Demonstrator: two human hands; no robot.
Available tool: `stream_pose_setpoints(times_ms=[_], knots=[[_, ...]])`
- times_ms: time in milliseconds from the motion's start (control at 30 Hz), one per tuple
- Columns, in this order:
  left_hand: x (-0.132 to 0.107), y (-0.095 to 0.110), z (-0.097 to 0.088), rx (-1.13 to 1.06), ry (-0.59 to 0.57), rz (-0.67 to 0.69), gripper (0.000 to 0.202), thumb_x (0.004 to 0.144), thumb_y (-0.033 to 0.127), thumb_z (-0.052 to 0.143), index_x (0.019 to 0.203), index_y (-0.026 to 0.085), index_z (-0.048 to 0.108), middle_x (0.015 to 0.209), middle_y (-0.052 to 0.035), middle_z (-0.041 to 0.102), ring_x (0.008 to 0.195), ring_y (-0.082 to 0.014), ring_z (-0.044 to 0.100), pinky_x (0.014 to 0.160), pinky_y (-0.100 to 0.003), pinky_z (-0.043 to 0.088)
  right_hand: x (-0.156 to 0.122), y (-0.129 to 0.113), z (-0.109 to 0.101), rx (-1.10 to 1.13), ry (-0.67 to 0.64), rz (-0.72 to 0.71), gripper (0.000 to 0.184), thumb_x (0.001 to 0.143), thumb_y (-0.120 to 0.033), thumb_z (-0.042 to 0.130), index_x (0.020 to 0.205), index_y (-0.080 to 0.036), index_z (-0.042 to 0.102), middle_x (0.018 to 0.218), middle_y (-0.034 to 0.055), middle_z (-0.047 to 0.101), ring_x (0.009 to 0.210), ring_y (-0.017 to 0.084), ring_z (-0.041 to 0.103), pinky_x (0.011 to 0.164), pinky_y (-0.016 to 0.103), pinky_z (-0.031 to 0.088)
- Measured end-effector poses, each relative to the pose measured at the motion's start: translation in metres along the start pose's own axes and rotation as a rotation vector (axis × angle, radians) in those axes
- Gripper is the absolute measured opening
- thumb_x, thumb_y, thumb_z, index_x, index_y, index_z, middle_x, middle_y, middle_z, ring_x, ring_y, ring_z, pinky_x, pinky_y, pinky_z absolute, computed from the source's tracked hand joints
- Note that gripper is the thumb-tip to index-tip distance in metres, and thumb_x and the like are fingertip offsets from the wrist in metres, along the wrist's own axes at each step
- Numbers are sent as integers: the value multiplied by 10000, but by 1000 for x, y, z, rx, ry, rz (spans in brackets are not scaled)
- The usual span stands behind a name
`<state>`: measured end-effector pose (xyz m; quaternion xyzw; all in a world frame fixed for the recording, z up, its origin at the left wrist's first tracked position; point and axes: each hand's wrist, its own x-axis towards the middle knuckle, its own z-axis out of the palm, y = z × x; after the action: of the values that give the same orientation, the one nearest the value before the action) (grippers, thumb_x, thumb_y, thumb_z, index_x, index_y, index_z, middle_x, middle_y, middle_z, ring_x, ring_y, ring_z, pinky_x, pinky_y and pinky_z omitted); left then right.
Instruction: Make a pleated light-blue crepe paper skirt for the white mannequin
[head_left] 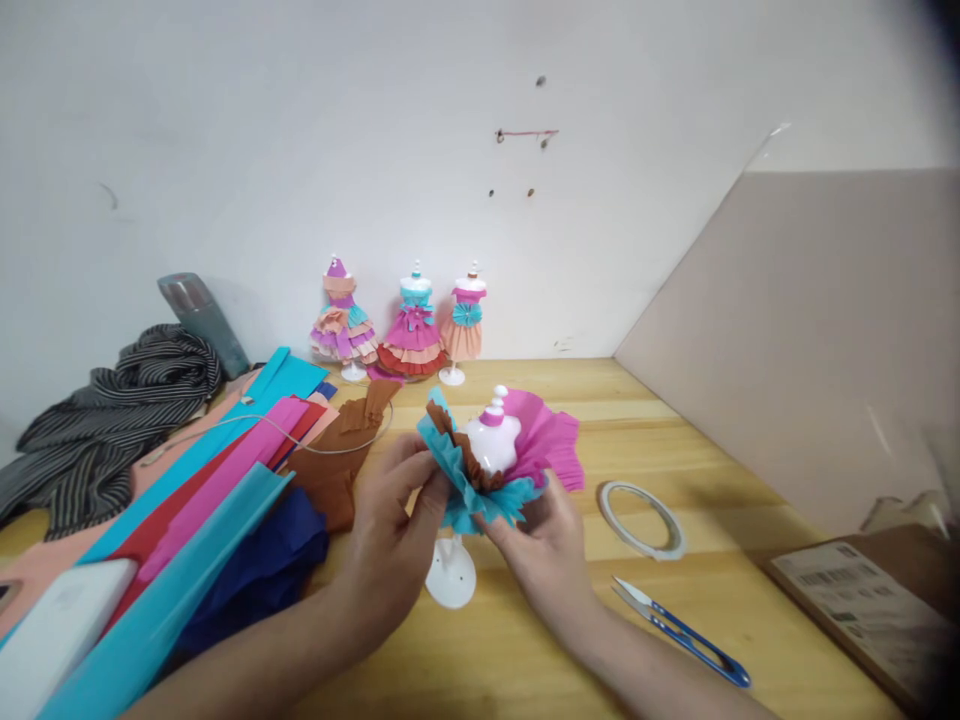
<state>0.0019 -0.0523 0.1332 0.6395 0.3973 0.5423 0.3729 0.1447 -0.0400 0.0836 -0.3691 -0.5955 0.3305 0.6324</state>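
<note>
Both my hands hold a small white mannequin bust (493,440) above the wooden table (630,640). Pleated crepe paper is wrapped round it like a skirt: teal (469,505) in front, a brown strip (457,448) at the left, magenta (551,440) at the right. My left hand (394,530) pinches the teal and brown paper at the left side. My right hand (547,555) grips the skirt from below on the right. The mannequin's round white base (450,577) lies on the table under my hands.
Three finished paper-dress mannequins (412,325) stand by the wall. Sheets of coloured crepe paper (217,480) lie at left, with striped cloth (112,410) and a dark bottle (202,320). A tape roll (643,520), blue snips (682,630) and a cardboard box (870,600) lie right.
</note>
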Motion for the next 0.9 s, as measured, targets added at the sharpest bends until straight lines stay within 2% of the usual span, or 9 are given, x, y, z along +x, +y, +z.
stream_pose_setpoints(times_ms=[133, 300, 500, 633, 733, 900], knots=[[-1, -1, 3, 33, -65, 59, 255, 907, 219, 487, 1062, 233, 689, 1130, -85, 610, 1084, -238, 529, 931, -324, 429, 6, 5, 1, 32, -7, 18, 245, 767, -259, 673, 994, -248, 583, 935, 32, 637, 840, 199, 598, 755, 355, 515], [0, -8, 11, 36, -59, 67, 284, 893, 232, 513, 1162, 227, 606, 1182, -90, 572, 1131, -232, 504, 1007, -355, 383, 12, 12, 3, 20, 5, 38, 188, 769, -259, 667, 924, -234, 563, 840, 3, 605, 766, 175, 575, 711, 331, 505], [0, -14, 17, -146, -31, -43, 298, 885, 267, 530, 1174, 196, 545, 1188, -104, 605, 1086, -233, 570, 969, -365, 428, 14, 9, 7, -16, 24, -12, 186, 741, -203, 654, 905, -229, 569, 837, -1, 593, 765, 172, 568, 688, 310, 500], [-2, -18, 17, -197, -25, -79, 350, 876, 266, 547, 1218, 200, 518, 1267, -109, 584, 1151, -243, 562, 1001, -385, 422, 14, 8, 9, -59, 12, -40, 237, 732, -150, 633, 946, -236, 579, 896, 11, 605, 820, 182, 575, 719, 317, 499], [-2, -18, 17, -191, -9, -110, 350, 856, 264, 575, 1198, 198, 535, 1214, -98, 623, 1128, -241, 582, 995, -388, 429, 13, 10, 11, -50, -2, -54, 243, 744, -153, 625, 965, -238, 573, 912, 18, 603, 851, 190, 580, 738, 324, 500], [-3, -17, 19, -205, 31, -157, 395, 798, 272, 631, 1171, 169, 554, 1117, -98, 678, 1005, -242, 640, 894, -357, 488, 11, 12, 13, -66, -7, -88, 225, 737, -137, 620, 927, -245, 564, 855, 3, 576, 864, 193, 572, 733, 313, 489]])
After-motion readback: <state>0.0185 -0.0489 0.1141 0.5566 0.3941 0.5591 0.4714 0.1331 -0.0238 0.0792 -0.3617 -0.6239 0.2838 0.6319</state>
